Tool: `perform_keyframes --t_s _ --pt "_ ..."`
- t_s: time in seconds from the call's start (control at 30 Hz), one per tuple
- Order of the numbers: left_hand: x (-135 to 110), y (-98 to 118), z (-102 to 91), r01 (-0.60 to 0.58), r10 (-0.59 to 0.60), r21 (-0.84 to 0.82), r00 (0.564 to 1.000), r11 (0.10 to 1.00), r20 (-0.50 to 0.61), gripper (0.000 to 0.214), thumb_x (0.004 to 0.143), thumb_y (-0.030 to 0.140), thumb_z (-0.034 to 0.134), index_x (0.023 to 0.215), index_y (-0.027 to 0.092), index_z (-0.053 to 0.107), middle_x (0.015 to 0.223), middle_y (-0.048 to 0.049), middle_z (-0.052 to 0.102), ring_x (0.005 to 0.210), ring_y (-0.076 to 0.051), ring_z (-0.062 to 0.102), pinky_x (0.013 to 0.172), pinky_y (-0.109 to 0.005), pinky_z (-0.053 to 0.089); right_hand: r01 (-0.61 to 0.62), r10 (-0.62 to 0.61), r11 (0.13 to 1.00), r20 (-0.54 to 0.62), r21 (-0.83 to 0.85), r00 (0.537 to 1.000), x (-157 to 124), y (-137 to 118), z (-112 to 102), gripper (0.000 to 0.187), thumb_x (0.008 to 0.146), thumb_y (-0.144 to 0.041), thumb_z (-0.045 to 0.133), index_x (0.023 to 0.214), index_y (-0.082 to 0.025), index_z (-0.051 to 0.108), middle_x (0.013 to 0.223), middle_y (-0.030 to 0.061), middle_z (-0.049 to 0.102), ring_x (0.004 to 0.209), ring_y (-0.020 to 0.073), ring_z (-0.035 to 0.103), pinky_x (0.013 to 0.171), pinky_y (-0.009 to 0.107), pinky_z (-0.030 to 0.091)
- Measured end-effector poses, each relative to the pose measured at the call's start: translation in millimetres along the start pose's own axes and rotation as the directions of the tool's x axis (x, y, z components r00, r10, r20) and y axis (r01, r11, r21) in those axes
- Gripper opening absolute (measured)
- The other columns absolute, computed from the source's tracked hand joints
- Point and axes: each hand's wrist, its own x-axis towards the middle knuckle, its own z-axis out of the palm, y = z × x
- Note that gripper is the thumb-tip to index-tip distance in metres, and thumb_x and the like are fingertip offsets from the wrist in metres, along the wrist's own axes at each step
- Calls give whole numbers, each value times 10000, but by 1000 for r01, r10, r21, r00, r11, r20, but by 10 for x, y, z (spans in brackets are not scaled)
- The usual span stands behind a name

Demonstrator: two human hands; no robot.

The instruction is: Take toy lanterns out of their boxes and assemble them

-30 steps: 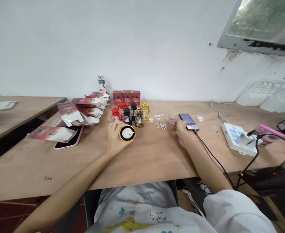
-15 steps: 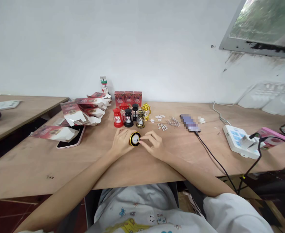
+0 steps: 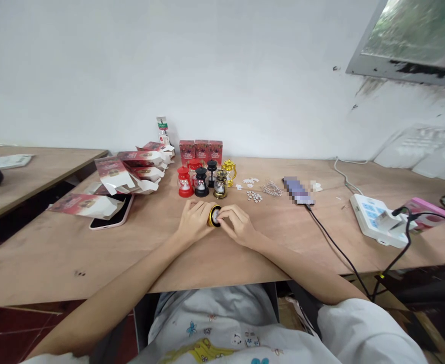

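Observation:
My left hand [image 3: 194, 221] is closed around a small black and gold lantern [image 3: 214, 216], tipped on its side so its round white base faces right. My right hand [image 3: 236, 224] pinches at that base with thumb and fingers pressed together. Both hands rest on the wooden table [image 3: 245, 253] just in front of a cluster of toy lanterns: a red lantern [image 3: 184, 182], two black ones, a bronze one and a gold lantern [image 3: 228, 171]. Small white button cells [image 3: 253, 196] and a heap of thin metal pins [image 3: 271, 189] lie to the right of them.
Three red boxes [image 3: 201, 150] stand at the wall; opened red and white cartons [image 3: 131, 169] lie left, over a pink phone [image 3: 110, 216]. A charging phone [image 3: 297, 190] with black cable, a white power strip [image 3: 377, 220] and a pink box [image 3: 427, 210] sit right.
My right hand left the phone and pins and came to the lantern's base. The left hand turned the lantern so its base faces sideways, and both hands shifted slightly right.

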Motion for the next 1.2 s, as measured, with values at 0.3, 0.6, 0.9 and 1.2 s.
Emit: perform_keyframes --t_s 0.3,0.6,0.9,1.2 --pt "-3 -46 -12 17 -17 19 1000 1000 -9 224 822 358 554 951 176 538 823 -34 693 742 -196 621 763 -344 339 -77 78 990 -3 116 997 -7 39 -10 53 900 -174 468 911 -214 501 882 57 645 838 162 600 751 323 495" --pt "-7 26 -8 -19 19 -5 999 1000 36 188 843 315 516 978 187 541 856 -41 701 741 -194 612 777 -351 330 -238 229 959 75 154 970 1 16 -4 113 911 -249 491 850 -195 569 829 53 611 805 161 573 755 319 480" --pt "-3 40 -17 -30 31 -3 997 1000 68 192 850 316 511 986 186 551 881 -47 709 759 -202 613 771 -360 322 -307 302 929 55 206 952 8 -3 -1 121 903 -260 508 832 -197 583 807 39 604 775 147 575 722 288 485" --pt "3 -11 16 -122 115 91 990 988 79 187 843 303 502 953 171 576 820 -61 707 732 -216 601 670 -354 280 -362 328 904 175 226 928 -30 44 48 146 924 -276 461 844 -187 544 810 34 565 757 137 554 727 268 477"
